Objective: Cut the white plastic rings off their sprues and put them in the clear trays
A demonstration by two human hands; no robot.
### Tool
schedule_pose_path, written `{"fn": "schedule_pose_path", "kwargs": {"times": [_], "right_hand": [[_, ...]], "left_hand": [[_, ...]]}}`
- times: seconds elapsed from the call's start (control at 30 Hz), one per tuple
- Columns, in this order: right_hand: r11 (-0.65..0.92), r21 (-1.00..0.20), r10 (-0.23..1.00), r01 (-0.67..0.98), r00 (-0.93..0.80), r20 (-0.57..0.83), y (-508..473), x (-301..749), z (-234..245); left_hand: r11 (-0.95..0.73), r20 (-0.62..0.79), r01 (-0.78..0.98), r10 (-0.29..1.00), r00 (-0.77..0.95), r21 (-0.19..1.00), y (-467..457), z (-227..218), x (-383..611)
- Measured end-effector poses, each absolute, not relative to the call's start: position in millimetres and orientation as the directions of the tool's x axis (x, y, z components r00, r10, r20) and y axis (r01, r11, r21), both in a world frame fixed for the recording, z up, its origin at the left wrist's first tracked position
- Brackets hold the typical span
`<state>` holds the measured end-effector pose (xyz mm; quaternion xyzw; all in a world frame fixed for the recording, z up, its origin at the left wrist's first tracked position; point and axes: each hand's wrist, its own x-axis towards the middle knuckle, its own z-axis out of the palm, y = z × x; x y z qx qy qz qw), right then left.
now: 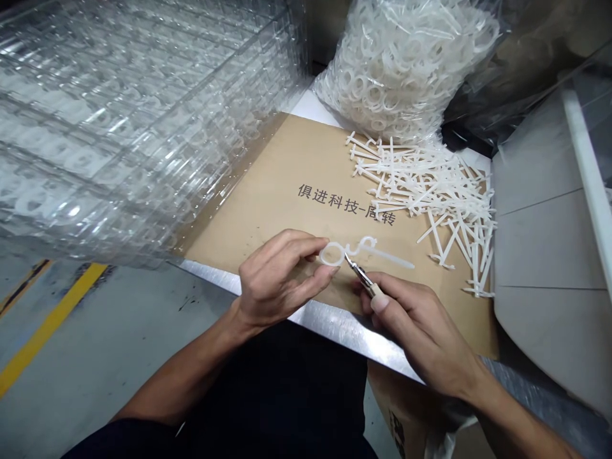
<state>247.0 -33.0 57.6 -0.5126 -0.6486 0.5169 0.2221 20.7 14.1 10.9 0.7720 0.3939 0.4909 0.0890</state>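
A white moulded plastic piece [382, 254], with a round loop and a long straight stem, is pinched in the left hand [282, 280]. Slim steel nippers [362, 277] are gripped in the right hand [421, 325], tips set at the loop's edge.

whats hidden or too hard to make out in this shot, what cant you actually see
Head view: right hand hides most of the small cutters.
Head view: cutter tips are too small to tell if they touch the white plastic part in the left hand.
Head view: top edge cuts off the bag of white plastic rings.
Head view: glare hides how many clear plastic trays are stacked.
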Motion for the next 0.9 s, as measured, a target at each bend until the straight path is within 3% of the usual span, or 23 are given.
{"fn": "schedule_pose_path", "kwargs": {"times": [0.9], "right_hand": [[-0.102, -0.897, 0.882, 0.429, -0.378, -0.281, -31.7, 247.1, 62.3]], "left_hand": [[-0.728, 0.71, 0.454, 0.658, 0.251, 0.514, 15.0, 8.8, 19.5]]}}
